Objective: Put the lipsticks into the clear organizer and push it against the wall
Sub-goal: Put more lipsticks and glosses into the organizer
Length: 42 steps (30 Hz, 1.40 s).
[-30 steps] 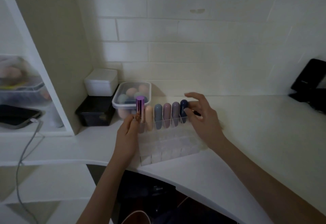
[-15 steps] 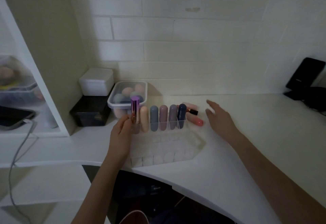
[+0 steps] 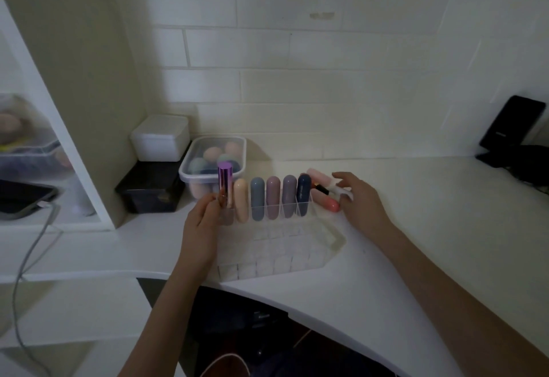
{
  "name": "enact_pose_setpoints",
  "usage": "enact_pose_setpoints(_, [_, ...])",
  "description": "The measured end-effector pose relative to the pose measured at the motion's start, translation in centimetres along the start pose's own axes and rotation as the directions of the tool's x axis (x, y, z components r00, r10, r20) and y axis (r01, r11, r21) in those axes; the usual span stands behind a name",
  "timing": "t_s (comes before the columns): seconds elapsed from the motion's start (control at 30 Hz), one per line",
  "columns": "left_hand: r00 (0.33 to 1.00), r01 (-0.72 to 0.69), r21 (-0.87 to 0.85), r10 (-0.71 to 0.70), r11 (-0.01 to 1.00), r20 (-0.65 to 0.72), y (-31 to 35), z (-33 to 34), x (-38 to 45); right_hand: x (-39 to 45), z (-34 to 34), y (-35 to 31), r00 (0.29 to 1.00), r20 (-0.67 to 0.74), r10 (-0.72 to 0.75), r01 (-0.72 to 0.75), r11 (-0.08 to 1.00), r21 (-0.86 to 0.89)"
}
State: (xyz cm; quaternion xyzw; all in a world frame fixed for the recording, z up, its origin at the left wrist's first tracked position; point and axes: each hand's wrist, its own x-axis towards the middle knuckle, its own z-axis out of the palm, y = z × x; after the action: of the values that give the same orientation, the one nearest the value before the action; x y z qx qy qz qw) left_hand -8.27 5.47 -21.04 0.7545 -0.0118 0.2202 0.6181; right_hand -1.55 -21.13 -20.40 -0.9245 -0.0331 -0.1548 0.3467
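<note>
A clear organizer (image 3: 297, 253) with many small cells sits on the white counter, near its front edge. Several lipsticks stand upright in its back row: peach (image 3: 240, 199), blue-grey (image 3: 257, 198), mauve (image 3: 273, 197), grey-purple (image 3: 289, 195) and navy (image 3: 303, 194). My left hand (image 3: 203, 225) pinches a shiny purple lipstick (image 3: 225, 188) upright over the back-left cell. Loose lipsticks lie on the counter right of the organizer: pink ones (image 3: 325, 202) and a thin black one (image 3: 321, 188). My right hand (image 3: 361, 202) hovers over them with fingers apart, touching or nearly touching them.
A lidded clear tub of makeup sponges (image 3: 214, 159) stands behind the organizer by the tiled wall (image 3: 326, 94). Left of it a white box (image 3: 160, 137) rests on a black box (image 3: 151, 191). A black stand (image 3: 511, 133) sits far right. A shelf unit with a cable (image 3: 32, 251) is at left.
My right hand left the navy lipstick in the back row, swung out to the right, and now reaches back over the loose lipsticks. My left hand kept holding the purple lipstick.
</note>
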Motion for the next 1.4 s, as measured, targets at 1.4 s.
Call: enact_pose_setpoints(1.4, [0.981,-0.195,0.177,0.189,0.965,0.051,-1.4,-0.6,0.4,-4.6,2.7,-14.8,0.835,0.004,-0.550,0.545,0.829,0.127])
